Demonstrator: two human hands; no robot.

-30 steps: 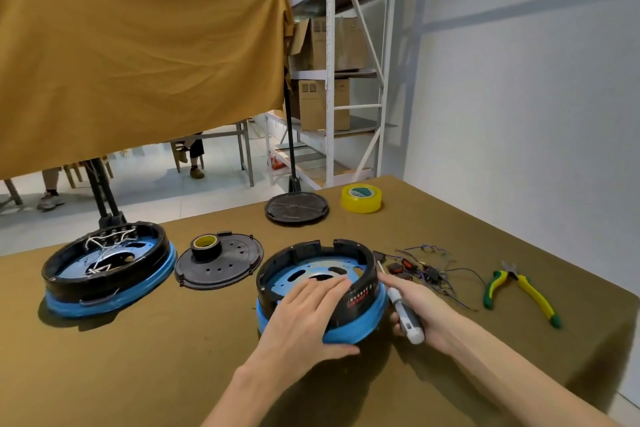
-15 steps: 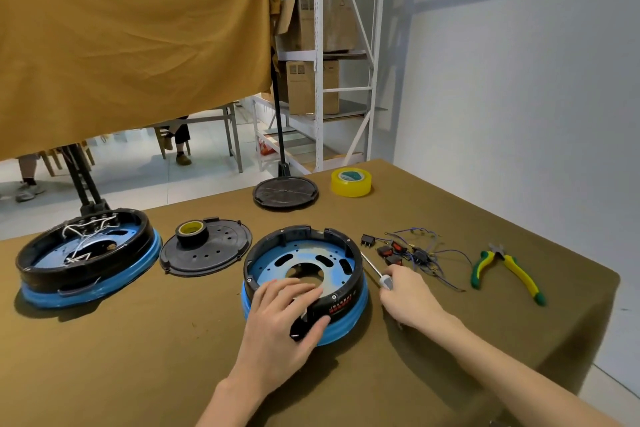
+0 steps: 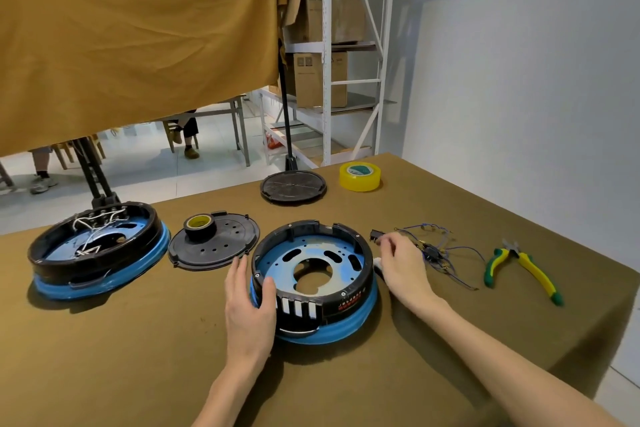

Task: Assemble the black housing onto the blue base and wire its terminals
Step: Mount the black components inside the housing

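Now beside the right hand (image 3: 403, 265), fingers loose over a white-handled screwdriver (image 3: 376, 266): wire bundle (image 3: 433, 251) toward the table's right edge; left hand (image 3: 247, 305) clasping black housing (image 3: 308, 274) on blue base (image 3: 346, 321).

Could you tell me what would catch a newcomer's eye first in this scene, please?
Probably the black housing seated on the blue base at the table's near centre, with the left hand holding its left side. Next, the right hand reaching to the tangle of wires, and the yellow-green pliers at right.
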